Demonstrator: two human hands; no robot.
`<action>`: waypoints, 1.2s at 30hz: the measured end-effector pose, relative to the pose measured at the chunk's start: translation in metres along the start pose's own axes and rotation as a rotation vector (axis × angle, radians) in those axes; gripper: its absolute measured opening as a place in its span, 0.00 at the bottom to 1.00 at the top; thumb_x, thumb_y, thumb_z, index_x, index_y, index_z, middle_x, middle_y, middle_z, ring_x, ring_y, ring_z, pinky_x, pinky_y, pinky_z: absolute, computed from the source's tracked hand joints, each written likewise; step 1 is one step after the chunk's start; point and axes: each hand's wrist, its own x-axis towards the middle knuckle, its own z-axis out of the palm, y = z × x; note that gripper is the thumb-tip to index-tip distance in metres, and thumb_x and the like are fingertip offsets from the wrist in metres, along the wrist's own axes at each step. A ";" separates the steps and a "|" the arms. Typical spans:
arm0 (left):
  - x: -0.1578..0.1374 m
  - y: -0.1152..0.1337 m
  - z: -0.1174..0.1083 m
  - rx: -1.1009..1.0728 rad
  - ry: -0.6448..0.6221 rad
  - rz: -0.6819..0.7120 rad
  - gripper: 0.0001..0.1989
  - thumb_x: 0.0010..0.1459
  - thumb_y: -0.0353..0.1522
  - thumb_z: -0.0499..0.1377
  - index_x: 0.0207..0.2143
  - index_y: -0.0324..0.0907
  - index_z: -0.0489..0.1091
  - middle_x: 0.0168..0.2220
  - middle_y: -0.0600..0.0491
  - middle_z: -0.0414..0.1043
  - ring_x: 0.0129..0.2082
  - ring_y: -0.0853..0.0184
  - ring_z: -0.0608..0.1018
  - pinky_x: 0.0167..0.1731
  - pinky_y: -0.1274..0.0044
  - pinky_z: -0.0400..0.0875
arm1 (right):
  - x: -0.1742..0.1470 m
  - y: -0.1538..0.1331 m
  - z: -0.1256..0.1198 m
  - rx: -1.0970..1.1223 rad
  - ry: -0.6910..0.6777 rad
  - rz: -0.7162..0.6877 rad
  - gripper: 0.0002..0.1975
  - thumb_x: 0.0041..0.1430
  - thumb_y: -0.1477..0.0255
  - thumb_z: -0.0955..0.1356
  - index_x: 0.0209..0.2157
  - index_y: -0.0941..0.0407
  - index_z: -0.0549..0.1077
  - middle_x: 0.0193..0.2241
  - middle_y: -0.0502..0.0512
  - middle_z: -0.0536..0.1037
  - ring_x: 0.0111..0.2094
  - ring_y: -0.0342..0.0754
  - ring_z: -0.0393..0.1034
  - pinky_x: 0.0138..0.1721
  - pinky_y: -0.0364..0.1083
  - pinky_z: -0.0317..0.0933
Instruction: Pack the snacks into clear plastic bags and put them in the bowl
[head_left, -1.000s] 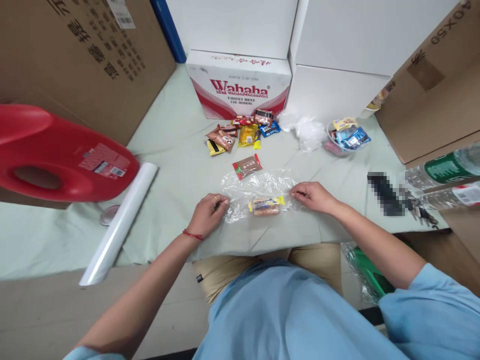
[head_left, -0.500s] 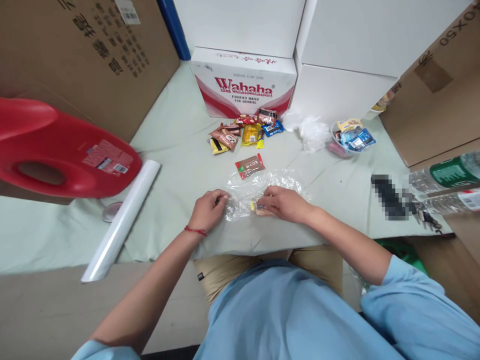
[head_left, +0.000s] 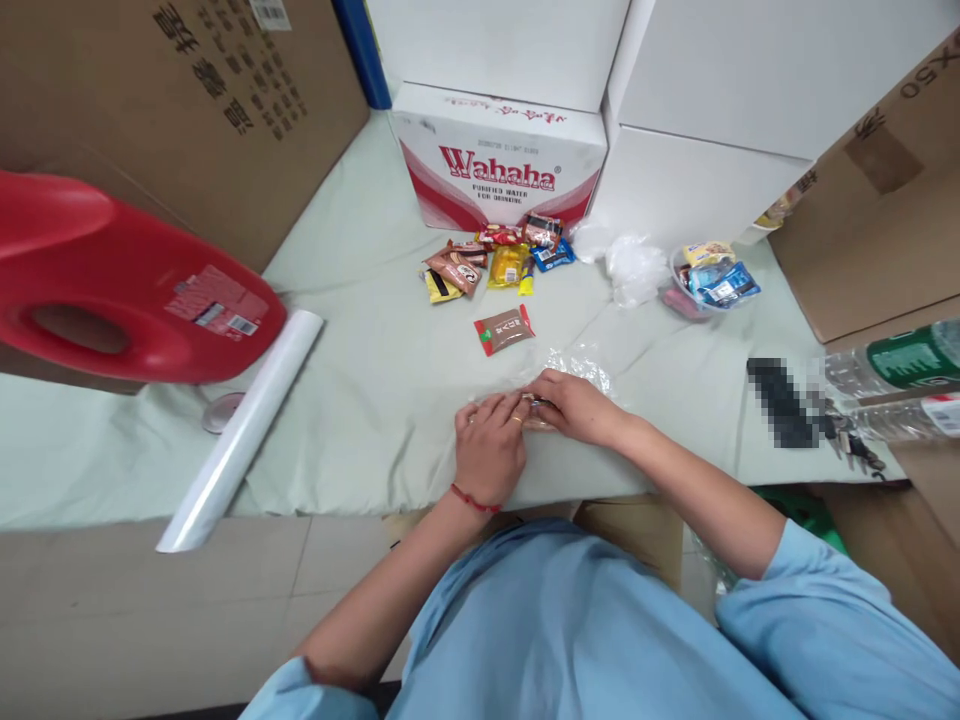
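Note:
My left hand (head_left: 491, 448) lies over the left part of a clear plastic film (head_left: 583, 362), fingers curled down onto it. Right beside it, my right hand (head_left: 576, 405) pinches a small wrapped snack (head_left: 538, 420) through or within the film. The two hands nearly meet, and most of the snack is hidden beneath fingers. Crinkled film spreads out behind the right hand. Just beyond the hands lies a brown and red snack packet (head_left: 504, 329), flat on the cloth-covered table (head_left: 360, 400).
A pile of snack packets (head_left: 455, 272) sits before a Wahaba-style water carton (head_left: 499, 165). To its right are crumpled clear plastic (head_left: 634, 270) and a bowl of snacks (head_left: 712, 280). A white roll (head_left: 240, 430) and red jug (head_left: 142, 280) stand left; bottles (head_left: 907, 360) and keys (head_left: 851, 445) lie right.
My left hand has moved right, carrying the film's left side over toward the snack and my right hand. The right hand stays nearly in place. The view has shifted slightly.

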 end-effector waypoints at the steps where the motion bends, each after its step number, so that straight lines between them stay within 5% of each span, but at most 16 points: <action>1: 0.003 -0.002 0.004 0.011 -0.001 -0.018 0.22 0.66 0.27 0.50 0.58 0.48 0.73 0.59 0.47 0.76 0.61 0.52 0.74 0.59 0.52 0.60 | -0.001 0.001 0.000 0.017 0.008 0.012 0.17 0.64 0.78 0.69 0.54 0.58 0.75 0.42 0.58 0.77 0.43 0.49 0.73 0.44 0.46 0.66; 5: 0.004 -0.009 0.009 0.042 0.021 -0.014 0.20 0.69 0.31 0.51 0.58 0.53 0.72 0.58 0.50 0.77 0.65 0.51 0.69 0.67 0.46 0.45 | -0.001 0.012 -0.006 0.148 0.027 0.023 0.14 0.65 0.75 0.69 0.52 0.57 0.76 0.41 0.55 0.78 0.38 0.47 0.73 0.42 0.45 0.66; 8: 0.001 -0.011 0.007 0.059 0.028 0.013 0.19 0.69 0.31 0.52 0.58 0.55 0.73 0.58 0.52 0.77 0.68 0.50 0.66 0.68 0.43 0.38 | 0.008 0.026 -0.019 0.069 0.166 0.096 0.11 0.66 0.75 0.67 0.48 0.56 0.78 0.41 0.56 0.79 0.37 0.48 0.71 0.43 0.47 0.66; 11: 0.001 -0.011 0.007 0.069 0.037 0.021 0.19 0.69 0.31 0.53 0.57 0.55 0.74 0.57 0.53 0.78 0.68 0.49 0.66 0.69 0.43 0.38 | 0.026 0.041 -0.028 -0.150 0.239 0.169 0.21 0.61 0.76 0.71 0.56 0.57 0.74 0.47 0.62 0.79 0.49 0.58 0.67 0.51 0.53 0.63; 14: 0.002 -0.012 0.008 0.093 0.064 0.042 0.18 0.70 0.31 0.53 0.56 0.53 0.74 0.57 0.53 0.79 0.68 0.48 0.66 0.69 0.42 0.37 | 0.047 0.052 -0.029 -0.176 0.125 0.236 0.37 0.54 0.72 0.76 0.65 0.58 0.67 0.48 0.62 0.79 0.54 0.61 0.64 0.53 0.54 0.61; 16: 0.002 -0.012 0.010 0.104 0.098 0.057 0.17 0.70 0.31 0.54 0.56 0.53 0.75 0.56 0.53 0.79 0.68 0.48 0.66 0.69 0.42 0.36 | 0.058 0.053 -0.028 -0.128 0.040 0.280 0.34 0.53 0.72 0.76 0.61 0.59 0.70 0.41 0.59 0.81 0.51 0.58 0.67 0.49 0.50 0.62; 18: 0.001 -0.013 0.012 0.107 0.129 0.065 0.17 0.69 0.31 0.54 0.56 0.54 0.75 0.55 0.54 0.79 0.68 0.49 0.66 0.69 0.42 0.35 | 0.065 0.049 -0.030 -0.059 -0.013 0.313 0.20 0.57 0.71 0.74 0.51 0.60 0.77 0.33 0.55 0.80 0.41 0.52 0.70 0.42 0.45 0.60; 21: 0.000 -0.013 0.014 0.101 0.148 0.070 0.17 0.69 0.31 0.55 0.55 0.54 0.75 0.55 0.53 0.80 0.68 0.50 0.67 0.70 0.43 0.37 | 0.064 0.035 -0.039 0.032 -0.031 0.315 0.09 0.62 0.69 0.71 0.39 0.60 0.81 0.25 0.49 0.75 0.29 0.44 0.66 0.34 0.42 0.55; 24: 0.001 -0.011 0.014 0.088 0.152 0.064 0.17 0.69 0.31 0.55 0.55 0.54 0.75 0.55 0.54 0.80 0.67 0.49 0.68 0.69 0.44 0.39 | 0.049 0.013 -0.044 -0.007 -0.006 0.198 0.08 0.62 0.70 0.71 0.39 0.59 0.81 0.26 0.49 0.72 0.28 0.43 0.64 0.33 0.42 0.54; 30: 0.001 -0.022 0.011 -0.032 0.144 0.005 0.11 0.65 0.30 0.58 0.41 0.50 0.80 0.51 0.54 0.81 0.65 0.49 0.69 0.67 0.45 0.49 | -0.011 -0.020 -0.006 -0.062 -0.062 -0.024 0.19 0.68 0.74 0.65 0.58 0.53 0.74 0.39 0.55 0.73 0.34 0.46 0.66 0.35 0.42 0.57; 34: -0.001 -0.049 0.006 -0.387 0.136 -0.022 0.10 0.62 0.30 0.58 0.39 0.49 0.80 0.49 0.53 0.81 0.64 0.53 0.69 0.65 0.51 0.59 | -0.034 -0.015 0.022 -0.093 -0.027 -0.022 0.24 0.69 0.76 0.61 0.63 0.48 0.69 0.39 0.53 0.71 0.33 0.46 0.63 0.34 0.42 0.56; 36: 0.003 -0.064 0.002 -0.584 0.203 -0.181 0.10 0.63 0.33 0.57 0.40 0.47 0.79 0.48 0.50 0.80 0.60 0.56 0.73 0.61 0.57 0.67 | -0.036 -0.013 0.027 -0.075 -0.021 -0.012 0.24 0.69 0.76 0.61 0.62 0.46 0.71 0.37 0.52 0.69 0.33 0.46 0.61 0.34 0.42 0.55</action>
